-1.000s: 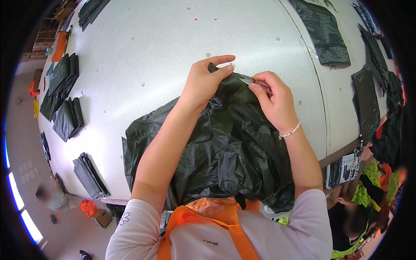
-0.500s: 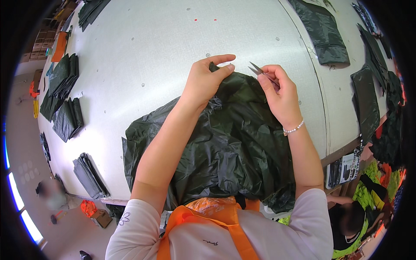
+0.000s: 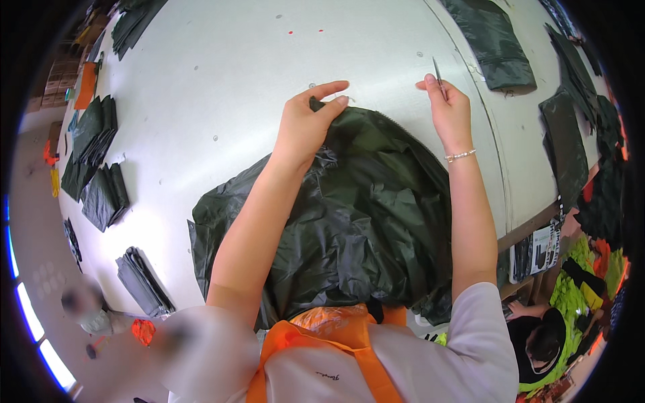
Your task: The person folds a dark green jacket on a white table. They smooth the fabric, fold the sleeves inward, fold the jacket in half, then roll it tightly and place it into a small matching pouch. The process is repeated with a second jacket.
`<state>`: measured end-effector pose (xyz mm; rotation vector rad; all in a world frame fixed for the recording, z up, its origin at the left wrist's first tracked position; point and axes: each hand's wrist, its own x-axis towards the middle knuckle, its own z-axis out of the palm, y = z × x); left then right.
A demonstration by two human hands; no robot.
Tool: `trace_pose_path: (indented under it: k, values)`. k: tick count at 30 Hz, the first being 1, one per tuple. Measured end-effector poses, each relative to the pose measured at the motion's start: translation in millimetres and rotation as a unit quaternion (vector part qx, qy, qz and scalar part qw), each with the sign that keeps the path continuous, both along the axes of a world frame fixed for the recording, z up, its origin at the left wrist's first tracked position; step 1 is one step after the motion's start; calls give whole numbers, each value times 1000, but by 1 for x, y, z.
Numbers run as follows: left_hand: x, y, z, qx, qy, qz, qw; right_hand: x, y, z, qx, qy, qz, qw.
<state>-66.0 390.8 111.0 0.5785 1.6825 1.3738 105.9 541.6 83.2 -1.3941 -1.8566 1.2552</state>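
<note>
A dark green, shiny garment (image 3: 363,221) lies crumpled at the table's near edge and over my front. A toothed zipper edge (image 3: 415,136) curves along its upper right side. My left hand (image 3: 302,127) grips the garment's top corner, which pokes out beneath the palm; index finger and thumb stretch to the right, with a short pale thread by the thumb. Off the cloth to the upper right, my right hand (image 3: 449,114) is closed around small pointed thread snips (image 3: 438,72), their tips pointing away from me.
The pale table (image 3: 255,67) carries folded dark green pieces at left (image 3: 106,195) and a larger folded piece (image 3: 494,50) at far right. More dark cloth (image 3: 564,134) hangs at the right edge. People are at lower left and at lower right, beside bright yellow-green garments (image 3: 568,302).
My right hand has moved away from the garment, up and to the right, with the snips now pointing upward. The zipper edge has come into fuller view. My left hand keeps its grip.
</note>
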Motion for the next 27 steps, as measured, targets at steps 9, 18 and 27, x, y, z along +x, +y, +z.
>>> trace_pose_path:
  k: [9, 18, 27]
  values:
    - [-2, -89, -29, -10, 129, 119, 984, 184, 111, -121, 272, -341, -94, 895]
    - [134, -185, -51, -197, -166, 47, 965, 132, -78, -54, 163, -151, 202, 954]
    - [163, -160, -41, -24, -268, 255, 929, 115, -238, -21, -147, 133, 423, 884]
